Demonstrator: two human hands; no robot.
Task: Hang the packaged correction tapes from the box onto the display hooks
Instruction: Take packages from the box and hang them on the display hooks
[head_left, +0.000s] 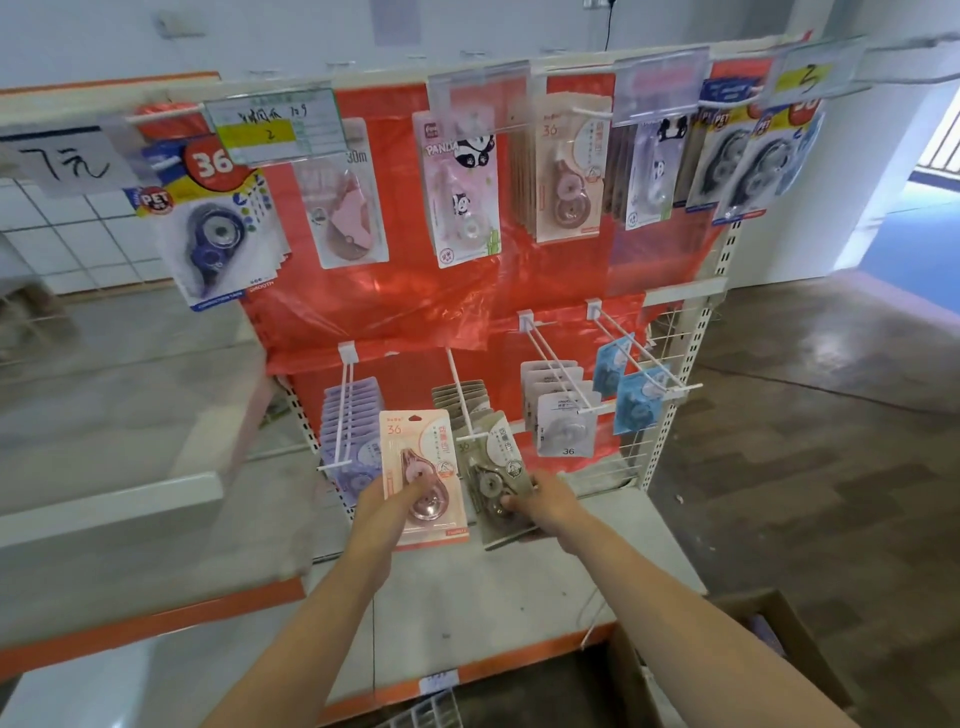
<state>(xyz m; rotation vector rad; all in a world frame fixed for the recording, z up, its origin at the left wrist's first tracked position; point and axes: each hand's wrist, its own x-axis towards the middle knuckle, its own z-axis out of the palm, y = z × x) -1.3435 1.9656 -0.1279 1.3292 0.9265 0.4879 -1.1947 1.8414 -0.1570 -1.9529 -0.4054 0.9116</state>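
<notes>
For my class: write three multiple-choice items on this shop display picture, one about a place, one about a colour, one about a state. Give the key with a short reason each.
1. Where is the pink correction tape pack?
A. in the left hand
B. on a top hook
C. in the box

2. What colour is the sheet behind the hooks?
A. blue
B. red
C. green

3. What is the right hand doing?
A. hanging idle
B. pressing the shelf
C. gripping the grey-green pack

Key: 1 A, fingers curl round the pack's lower edge; 2 B, the backing shows red between the packs; 3 C, thumb and fingers close on that pack.
</notes>
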